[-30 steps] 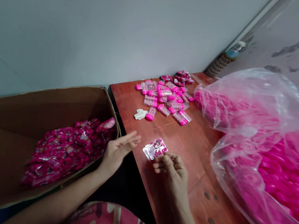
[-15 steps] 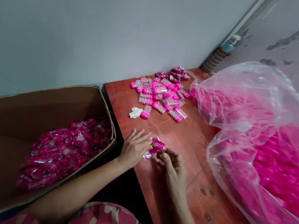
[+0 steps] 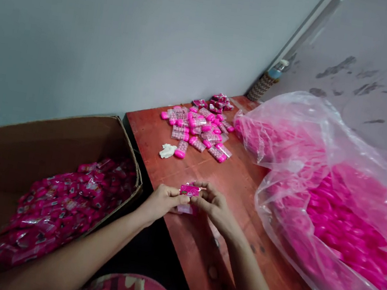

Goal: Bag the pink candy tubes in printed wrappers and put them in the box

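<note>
Between both hands, just above the table's near left edge, is a small pink printed wrapper with a swirl pattern and a clear, shiny lower part. My left hand pinches its left side between thumb and fingers. On the right side, the thumb and curled fingers of my right hand grip it too. My fingers partly cover the wrapper, and whether anything is inside it I cannot tell. Farther back lies a pile of clear little containers with bright pink caps and round pink pellets inside.
Left of the red-brown table stands a cardboard box holding many pink wrapped packets. A clear plastic bag of pink plastic pieces covers the right side. White crumpled scrap, several pink packets and a bottle sit farther back.
My left hand has gone from lying flat with spread fingers to pinching the wrapper. My right hand has moved in and grips it as well. The whole view has shifted slightly.
</note>
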Tool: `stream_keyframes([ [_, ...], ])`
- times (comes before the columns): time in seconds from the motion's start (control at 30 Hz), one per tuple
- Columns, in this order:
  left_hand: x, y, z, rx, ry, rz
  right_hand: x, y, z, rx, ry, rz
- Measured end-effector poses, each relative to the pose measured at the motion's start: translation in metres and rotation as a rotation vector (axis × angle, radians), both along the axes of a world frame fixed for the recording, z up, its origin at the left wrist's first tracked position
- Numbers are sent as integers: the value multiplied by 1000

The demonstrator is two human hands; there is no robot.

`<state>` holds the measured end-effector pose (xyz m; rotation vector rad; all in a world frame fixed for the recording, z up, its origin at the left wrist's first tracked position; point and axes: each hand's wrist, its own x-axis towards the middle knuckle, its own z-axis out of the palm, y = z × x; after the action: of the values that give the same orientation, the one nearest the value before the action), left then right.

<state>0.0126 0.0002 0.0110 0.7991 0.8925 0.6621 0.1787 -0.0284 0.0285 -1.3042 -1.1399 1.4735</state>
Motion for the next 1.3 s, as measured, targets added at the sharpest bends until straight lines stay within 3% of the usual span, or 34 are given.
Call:
stream_keyframes([
  [0.1,1,0,-4,-22,-25,45,19,27,3,93,-332,-23],
  [0.23,3,-1,0,-74,-23,128,45,84,5,232,-1105,-266],
  [0.33,3,-1,3,-151,-20,197,55,118,-1,250,-1440,-197],
  [0.43,-2,2,1,-198,-68,287,60,123,-16,341,-1451,28],
  [0.53,-10,6,-2,-219,-147,333,72,100,-30,488,-1314,195],
  [0.57,-12,7,-3,-226,-169,335,76,90,-32,538,-1256,198],
  [0.63,-13,8,-3,-239,-195,336,82,68,-31,576,-1166,66],
  [0.7,-11,9,-2,-241,-200,350,80,53,-23,477,-1166,-148],
  [0.77,-8,8,-1,-241,-198,376,68,45,-12,304,-1253,-278],
  [0.87,-6,7,0,-255,-199,428,45,45,-2,67,-1474,-221],
  [1.0,-8,5,2,-297,-227,499,33,46,-2,-53,-1614,-94],
  [1.1,-6,4,2,-347,-277,540,32,31,-3,29,-1416,-134],
  [1.23,3,5,1,-412,-358,575,8,-11,1,64,-490,-115],
  [1.3,8,5,2,-439,-381,576,-11,-30,1,2,-196,-122],
])
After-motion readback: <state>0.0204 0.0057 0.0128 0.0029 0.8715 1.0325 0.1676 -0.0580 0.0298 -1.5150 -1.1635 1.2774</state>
